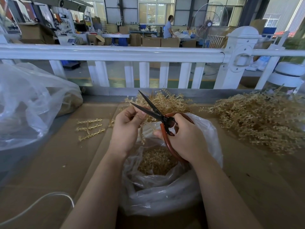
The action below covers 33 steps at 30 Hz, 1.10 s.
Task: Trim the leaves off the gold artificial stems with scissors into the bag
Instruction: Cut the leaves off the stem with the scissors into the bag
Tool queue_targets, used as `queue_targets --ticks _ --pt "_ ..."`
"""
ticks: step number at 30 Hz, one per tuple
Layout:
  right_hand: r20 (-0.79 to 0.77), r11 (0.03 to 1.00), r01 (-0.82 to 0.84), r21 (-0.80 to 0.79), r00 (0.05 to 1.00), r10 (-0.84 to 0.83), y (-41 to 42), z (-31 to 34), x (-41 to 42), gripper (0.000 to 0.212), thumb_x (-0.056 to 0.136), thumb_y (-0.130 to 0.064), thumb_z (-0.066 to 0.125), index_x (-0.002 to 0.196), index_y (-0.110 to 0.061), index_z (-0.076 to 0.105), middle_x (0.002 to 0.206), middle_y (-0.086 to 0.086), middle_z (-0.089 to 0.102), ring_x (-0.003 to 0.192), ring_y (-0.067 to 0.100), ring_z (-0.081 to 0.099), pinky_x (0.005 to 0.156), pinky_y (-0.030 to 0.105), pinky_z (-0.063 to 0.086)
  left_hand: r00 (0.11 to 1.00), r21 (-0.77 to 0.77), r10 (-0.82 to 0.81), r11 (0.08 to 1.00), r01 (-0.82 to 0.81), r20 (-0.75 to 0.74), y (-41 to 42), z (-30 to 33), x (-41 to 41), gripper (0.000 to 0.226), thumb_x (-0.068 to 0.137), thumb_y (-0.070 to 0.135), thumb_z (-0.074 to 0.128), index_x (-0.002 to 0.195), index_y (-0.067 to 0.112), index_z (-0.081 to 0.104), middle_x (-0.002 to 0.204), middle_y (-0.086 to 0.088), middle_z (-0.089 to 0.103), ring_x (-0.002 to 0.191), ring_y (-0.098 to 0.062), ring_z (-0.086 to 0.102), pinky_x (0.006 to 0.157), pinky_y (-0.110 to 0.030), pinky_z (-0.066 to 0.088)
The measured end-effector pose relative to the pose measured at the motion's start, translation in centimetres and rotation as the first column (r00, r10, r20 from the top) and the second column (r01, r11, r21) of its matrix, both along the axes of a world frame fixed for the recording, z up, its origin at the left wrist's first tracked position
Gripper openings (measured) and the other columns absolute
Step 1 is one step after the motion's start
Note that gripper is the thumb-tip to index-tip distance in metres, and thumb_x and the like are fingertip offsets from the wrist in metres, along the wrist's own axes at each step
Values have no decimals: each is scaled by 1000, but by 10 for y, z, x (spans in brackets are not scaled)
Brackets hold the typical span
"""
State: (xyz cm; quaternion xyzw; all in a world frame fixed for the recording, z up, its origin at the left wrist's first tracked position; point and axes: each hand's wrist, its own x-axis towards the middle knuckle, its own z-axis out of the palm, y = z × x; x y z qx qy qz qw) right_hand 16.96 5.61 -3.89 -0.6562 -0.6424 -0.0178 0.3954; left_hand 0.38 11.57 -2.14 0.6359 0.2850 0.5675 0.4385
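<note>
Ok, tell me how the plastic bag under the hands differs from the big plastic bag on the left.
The bag under the hands stands open, mouth up, with loose gold trimmings plainly visible inside; the big bag on the left lies slumped on its side, its tan contents only dimly seen through the film. The first looks smaller and sits right below the scissors; the second rests apart at the table's left edge. Both are clear, crinkled plastic on the cardboard-covered table.

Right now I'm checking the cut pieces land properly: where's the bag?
The clear plastic bag sits centre of the head view on the cardboard, directly below both hands and the scissors.
</note>
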Motion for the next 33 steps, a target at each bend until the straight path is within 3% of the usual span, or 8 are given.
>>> queue_targets --ticks 10,15,22,26,30,33 --pt "-6 1000 -22 2 1000 22 0 1 0 49 70 -87 51 89 -41 50 82 -26 56 80 -9 52 61 10 36 1000 -9 20 1000 -20 11 1 1 0 21 99 0 51 95 10 68 65 22 63 63 9 55 64 -4 41" --pt "-21 1000 -6 -7 1000 6 -1 1 0 53 68 -90 50 91 -42 55 79 -27 57 76 -10 53 59 9 35 1000 -1 -3 1000 3 5 -1 3 1 23 99 1 52 88 13 67 68 21 64 64 8 55 65 -5 41" --pt "-15 1000 22 -17 1000 -22 -2 1 -1 62 68 -92 49 97 -40 64 73 -31 53 72 -11 53 58 6 34 1000 -24 -17 1000 17 25 -1 2 0 17 99 4 53 94 10 68 70 20 65 65 9 55 64 -5 41" --pt "-21 999 19 -39 1000 -19 -2 1 -1 56 69 -89 53 91 -38 63 75 -27 57 73 -7 56 59 10 37 1000 -16 -14 1000 15 24 0 2 -1 15 98 3 54 92 7 67 67 20 63 62 8 53 63 -6 41" --pt "-30 999 26 -47 999 -27 -3 1 -1 47 72 -81 62 78 -34 60 66 -22 55 67 -6 55 51 11 32 999 -20 18 1000 -17 29 4 -1 -1 12 98 3 55 94 -5 63 65 17 56 60 2 45 61 -12 39" --pt "-24 998 26 -51 999 -27 -3 1 -1 50 72 -81 61 79 -31 63 69 -19 57 68 -2 56 53 12 34 999 -8 35 999 -35 23 5 -2 -1 16 98 4 56 96 -11 59 67 14 53 61 -1 43 61 -15 38"
